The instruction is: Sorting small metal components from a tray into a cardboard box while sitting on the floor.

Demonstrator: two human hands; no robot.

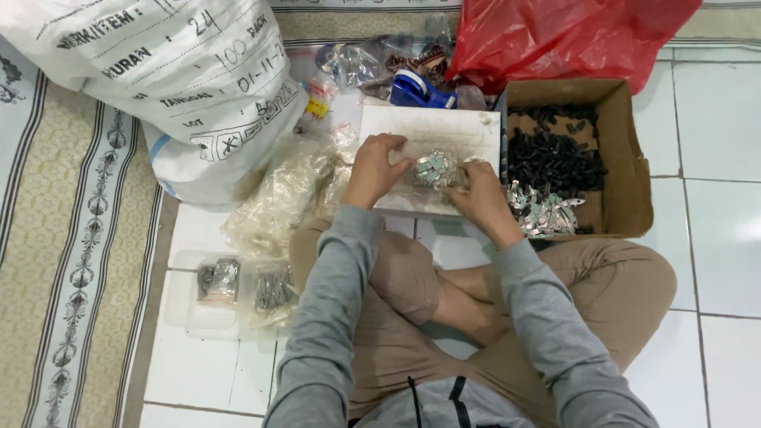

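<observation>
Between both sets of fingertips, on the white board (444,131), lie metal clips (432,169), left hand (376,166) and right hand (479,194) curled closed, pinching them.

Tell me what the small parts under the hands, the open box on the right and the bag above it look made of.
The small parts between the left hand and right hand look like bare metal: silvery with bright glints. The open box looks like plain corrugated cardboard: matte brown, with folded flaps. The red bag looks like thin plastic film: glossy, crinkled, slightly see-through.
</observation>
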